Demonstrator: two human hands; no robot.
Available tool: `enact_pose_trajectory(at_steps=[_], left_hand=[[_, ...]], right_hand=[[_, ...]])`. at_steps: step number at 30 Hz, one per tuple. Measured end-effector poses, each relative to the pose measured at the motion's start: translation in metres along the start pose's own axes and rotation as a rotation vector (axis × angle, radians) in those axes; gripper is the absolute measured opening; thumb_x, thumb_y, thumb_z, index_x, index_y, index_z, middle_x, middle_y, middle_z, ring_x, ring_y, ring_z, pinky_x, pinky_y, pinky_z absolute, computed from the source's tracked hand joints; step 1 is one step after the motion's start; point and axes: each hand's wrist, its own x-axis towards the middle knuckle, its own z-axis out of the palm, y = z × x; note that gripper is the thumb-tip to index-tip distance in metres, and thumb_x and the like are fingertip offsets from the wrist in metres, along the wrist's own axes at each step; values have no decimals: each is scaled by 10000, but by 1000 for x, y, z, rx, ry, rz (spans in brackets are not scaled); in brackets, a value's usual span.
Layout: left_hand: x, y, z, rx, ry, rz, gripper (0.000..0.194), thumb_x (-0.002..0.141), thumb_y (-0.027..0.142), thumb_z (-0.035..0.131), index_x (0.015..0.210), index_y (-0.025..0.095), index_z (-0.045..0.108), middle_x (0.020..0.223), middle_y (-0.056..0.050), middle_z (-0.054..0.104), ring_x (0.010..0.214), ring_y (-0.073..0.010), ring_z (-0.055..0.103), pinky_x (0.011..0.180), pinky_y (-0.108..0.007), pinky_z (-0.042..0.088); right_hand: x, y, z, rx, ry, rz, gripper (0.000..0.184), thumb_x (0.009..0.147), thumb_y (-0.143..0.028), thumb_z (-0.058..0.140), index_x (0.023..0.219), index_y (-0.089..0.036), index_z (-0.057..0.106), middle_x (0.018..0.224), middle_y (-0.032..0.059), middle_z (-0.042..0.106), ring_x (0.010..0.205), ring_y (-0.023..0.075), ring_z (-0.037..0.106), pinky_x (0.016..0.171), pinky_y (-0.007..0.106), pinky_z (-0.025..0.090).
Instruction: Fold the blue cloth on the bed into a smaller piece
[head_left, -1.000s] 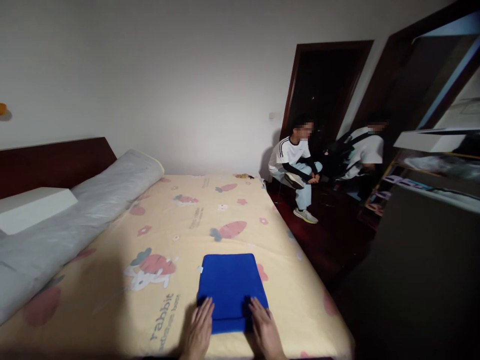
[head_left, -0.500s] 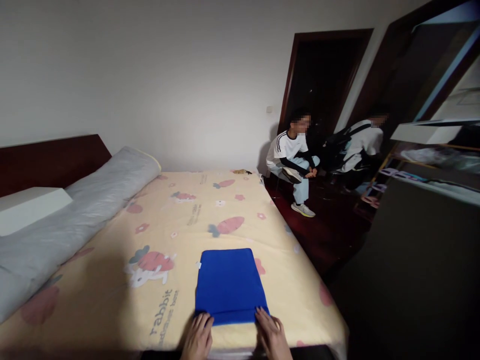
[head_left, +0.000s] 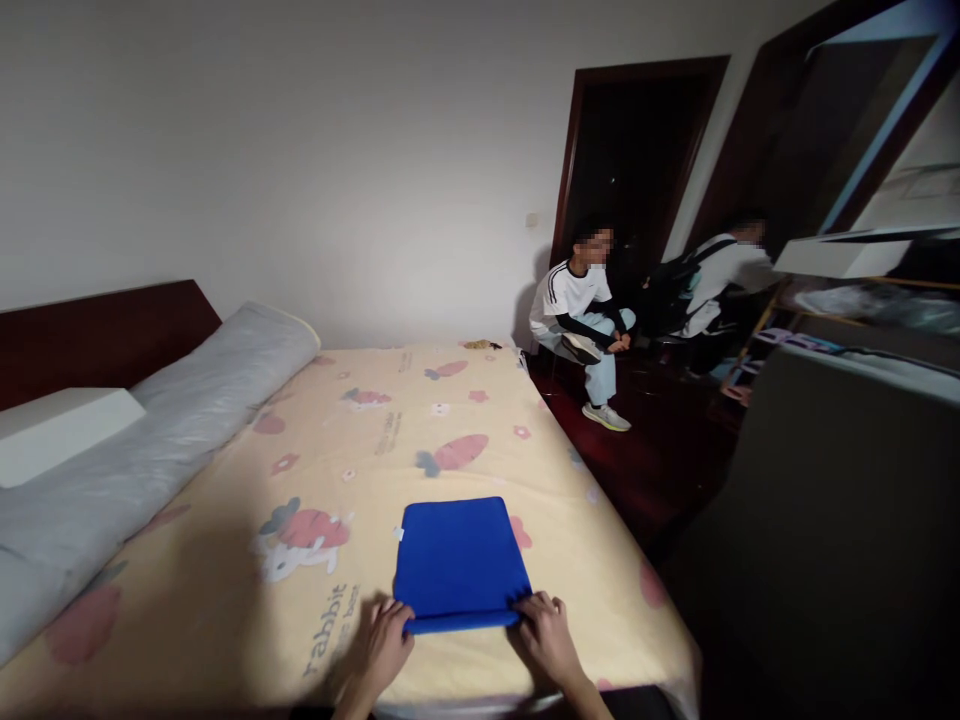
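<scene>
A blue cloth (head_left: 461, 555) lies flat on the bed (head_left: 390, 460), with a small white tag on its left edge. Its near edge is turned up into a narrow fold or roll. At the near left corner, my left hand (head_left: 388, 635) has its fingers closed on that folded edge. My right hand (head_left: 545, 628) grips the near right corner in the same way, fingers curled over the fold. The undersides of both grips are hidden.
A grey rolled bedding piece (head_left: 187, 405) runs along the left side, a white box (head_left: 67, 425) on it. One person (head_left: 574, 305) sits beyond the bed's far right corner, another person (head_left: 712, 285) behind. A dark panel (head_left: 832, 530) and shelf rack stand right.
Both hands have moved forward, away from me, with the cloth's near edge. The turned-up strip is now rolled further, so the cloth looks shorter.
</scene>
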Motion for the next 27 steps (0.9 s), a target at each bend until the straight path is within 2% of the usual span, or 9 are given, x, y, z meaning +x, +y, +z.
enact_pose_trajectory(at_steps=[4, 7, 10, 14, 16, 18, 20, 23, 27], left_hand=[[12, 0, -19, -71, -81, -124, 323, 774, 94, 529, 1002, 265, 681, 1096, 27, 713, 1097, -138, 602, 1008, -272, 366], [20, -3, -15, -57, -51, -210, 307, 771, 111, 528, 997, 253, 681, 1129, -2, 700, 1153, -178, 586, 1035, -351, 352], [27, 4, 3, -13, 20, -204, 444, 772, 50, 447, 1114, 235, 661, 1273, -46, 632, 1288, -212, 490, 1087, -400, 310], [37, 34, 43, -17, 81, -8, 585, 799, -4, 295, 1195, 238, 651, 1314, -43, 614, 1292, -184, 489, 1117, -360, 319], [41, 47, 62, -33, 81, 13, 578, 833, 16, 260, 1208, 216, 652, 1302, -54, 629, 1275, -185, 513, 1123, -368, 343], [42, 48, 74, -30, 87, 21, 533, 887, 73, 260, 1252, 189, 631, 1325, -70, 623, 1276, -187, 523, 1127, -367, 369], [41, 33, 80, -13, 140, 80, 473, 945, 176, 289, 1299, 204, 601, 1355, -64, 609, 1277, -185, 531, 1117, -367, 407], [35, -13, 82, 64, 303, 189, 409, 965, 290, 354, 1272, 264, 623, 1310, -36, 646, 1214, -183, 588, 1040, -365, 492], [32, -56, 86, 212, 494, 158, 386, 901, 189, 408, 1137, 260, 706, 1170, -25, 719, 1092, -198, 661, 926, -368, 559]], right_hand=[[17, 7, -7, -30, 24, 29, 356, 847, -236, 433, 1075, -254, 706, 1066, 55, 698, 1026, 246, 568, 926, 432, 349], [26, 6, -5, -83, 91, 79, 362, 810, -183, 439, 1056, -195, 705, 1120, 122, 666, 1052, 298, 553, 927, 473, 344], [30, -15, 8, -97, 134, 68, 420, 761, -99, 426, 1064, -197, 700, 1137, 122, 652, 1085, 285, 550, 977, 462, 336], [31, -62, 42, 32, 37, -136, 426, 761, -99, 446, 1072, -245, 698, 1138, 35, 686, 1073, 192, 590, 1009, 337, 373], [32, -77, 56, 67, -21, -191, 460, 798, -124, 443, 1183, -237, 669, 1228, 35, 669, 1155, 191, 583, 1055, 338, 369], [32, -76, 63, 60, -88, -229, 478, 883, -207, 426, 1335, -216, 584, 1362, 54, 589, 1296, 214, 510, 1138, 394, 317], [33, -58, 61, 28, -117, -229, 488, 970, -338, 363, 1412, -198, 512, 1452, 72, 492, 1385, 247, 420, 1179, 474, 274], [31, -15, 52, -54, -22, -114, 542, 1003, -471, 294, 1416, -193, 509, 1488, 83, 430, 1414, 284, 374, 1171, 550, 281], [28, 16, 44, -127, 74, -17, 544, 1001, -488, 301, 1393, -192, 536, 1469, 99, 448, 1399, 299, 394, 1155, 559, 309]])
